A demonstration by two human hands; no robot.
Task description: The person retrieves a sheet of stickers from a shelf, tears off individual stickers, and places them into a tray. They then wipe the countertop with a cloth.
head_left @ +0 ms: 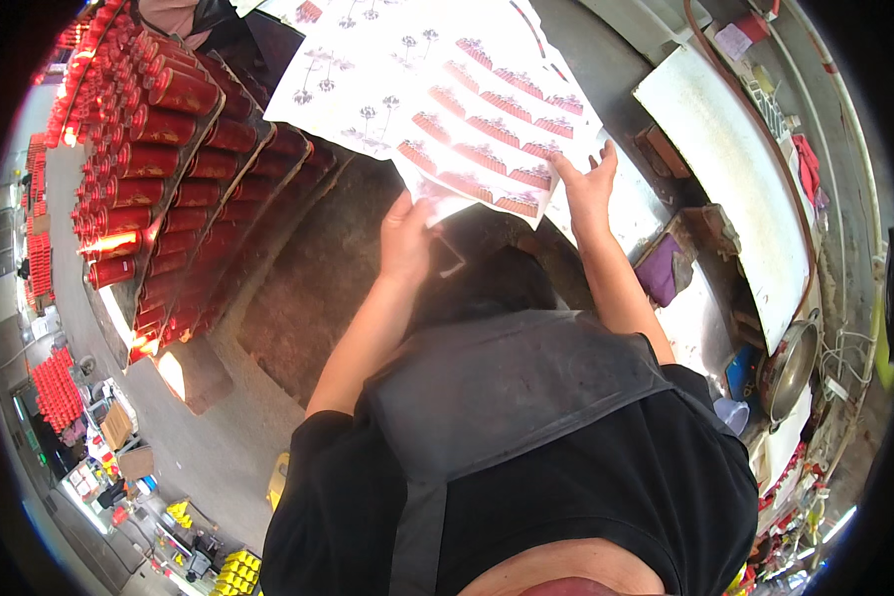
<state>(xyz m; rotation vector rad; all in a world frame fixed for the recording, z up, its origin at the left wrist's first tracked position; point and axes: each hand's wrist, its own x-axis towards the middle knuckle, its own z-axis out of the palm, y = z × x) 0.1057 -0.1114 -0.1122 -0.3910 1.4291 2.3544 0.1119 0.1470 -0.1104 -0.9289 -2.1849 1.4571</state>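
My left hand is closed on the near left corner of a white printed sheet, its thumb along the edge. Rows of red, roof-like curved motifs cover that sheet. At the sheet's right edge is my right hand, fingers spread; a fingertip reaches the printed side, and I see no grip there. Another white sheet, printed with dark plant-like motifs, lies to the left of the red-printed one and adjoins it. The surface under the sheets is mostly hidden.
Left of me stands a tall rack of red cylinders in tiers. A pale board slants along the right, with a purple cloth and a metal pan nearby. Yellow bins sit at the lower left.
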